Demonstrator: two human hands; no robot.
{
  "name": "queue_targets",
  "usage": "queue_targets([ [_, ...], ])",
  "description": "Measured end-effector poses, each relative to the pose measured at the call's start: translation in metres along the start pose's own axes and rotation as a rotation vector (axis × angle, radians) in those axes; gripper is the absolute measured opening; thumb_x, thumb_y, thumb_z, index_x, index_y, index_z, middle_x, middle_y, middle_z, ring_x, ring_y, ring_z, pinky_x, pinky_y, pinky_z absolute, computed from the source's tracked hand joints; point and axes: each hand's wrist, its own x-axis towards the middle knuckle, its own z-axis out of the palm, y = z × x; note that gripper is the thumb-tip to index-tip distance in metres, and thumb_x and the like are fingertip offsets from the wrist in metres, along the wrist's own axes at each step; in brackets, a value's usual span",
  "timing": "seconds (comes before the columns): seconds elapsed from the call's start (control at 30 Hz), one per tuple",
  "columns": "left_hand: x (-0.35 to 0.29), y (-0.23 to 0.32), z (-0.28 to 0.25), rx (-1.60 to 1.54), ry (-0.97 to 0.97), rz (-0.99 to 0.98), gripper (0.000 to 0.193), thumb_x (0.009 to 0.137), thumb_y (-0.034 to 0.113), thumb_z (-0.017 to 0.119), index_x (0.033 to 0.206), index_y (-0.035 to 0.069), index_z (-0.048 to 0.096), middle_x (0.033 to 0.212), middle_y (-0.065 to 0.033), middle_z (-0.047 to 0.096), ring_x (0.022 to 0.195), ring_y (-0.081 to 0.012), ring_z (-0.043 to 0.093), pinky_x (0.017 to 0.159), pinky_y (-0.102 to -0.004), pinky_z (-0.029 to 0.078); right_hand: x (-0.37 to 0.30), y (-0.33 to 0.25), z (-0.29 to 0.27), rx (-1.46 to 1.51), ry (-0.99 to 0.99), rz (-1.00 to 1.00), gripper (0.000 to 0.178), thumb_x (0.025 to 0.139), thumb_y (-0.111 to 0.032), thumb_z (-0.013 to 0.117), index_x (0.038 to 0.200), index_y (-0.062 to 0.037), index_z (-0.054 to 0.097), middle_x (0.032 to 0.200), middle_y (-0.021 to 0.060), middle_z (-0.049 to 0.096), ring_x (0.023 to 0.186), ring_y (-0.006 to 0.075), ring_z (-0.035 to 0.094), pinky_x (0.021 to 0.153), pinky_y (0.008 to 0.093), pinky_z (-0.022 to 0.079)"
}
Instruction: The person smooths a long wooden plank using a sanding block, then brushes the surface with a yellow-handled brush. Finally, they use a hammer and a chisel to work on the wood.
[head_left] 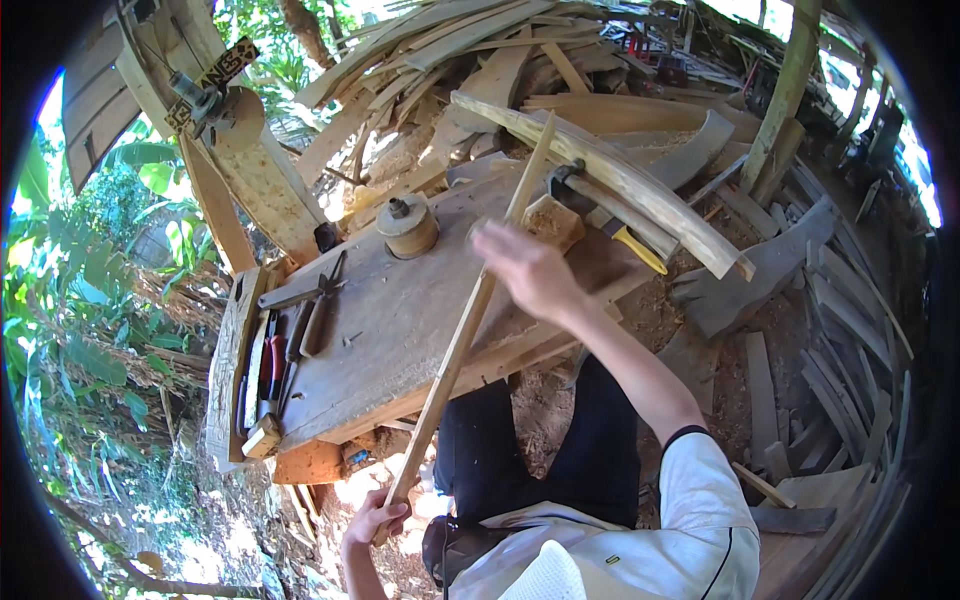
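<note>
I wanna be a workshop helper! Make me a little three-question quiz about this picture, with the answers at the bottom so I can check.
1. True or false: the person's left hand holds the lower end of the long wooden strip.

2. Pick one: what colour is the handle of the tool lying beside the hammer?
A) blue
B) yellow
C) green

3. Short answer: near which end of the workbench, as you see it in the picture, does the red-handled tool lie?

Key:
1. True.
2. B, yellow.
3. The left end.
</note>
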Motion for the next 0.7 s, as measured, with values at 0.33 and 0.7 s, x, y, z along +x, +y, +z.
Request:
queue_targets([
  [0.33,-0.005,-0.009,-0.007,0.012,0.009,0.02,0.073,0.084,0.017,0.074,0.148,-0.008,0.049,0.072,-0.002,0.052,0.052,-0.0099,0.044,0.048,-0.0264,0.038,0.026,0.062,-0.011,0.005,-0.072,0.244,0.033,0.107,-0.019,0.053,0.137,-0.0146,0.066,0.143,0.0092,0.064,0.135,0.0257,0.059,0.114,0.0407,0.05],
  [0.7,-0.013,-0.008,0.003,-0.133,-0.02,-0.005,0.077,0.081,0.025,0.075,0.147,-0.007,0.052,0.068,-0.0013,0.051,0.052,-0.0105,0.045,0.049,-0.0263,0.038,0.063,0.103,0.012,0.031,-0.141,0.006,0.032,0.108,-0.024,0.053,0.135,-0.0155,0.067,0.137,0.0112,0.067,0.13,0.0247,0.063,0.112,0.0405,0.051],
])
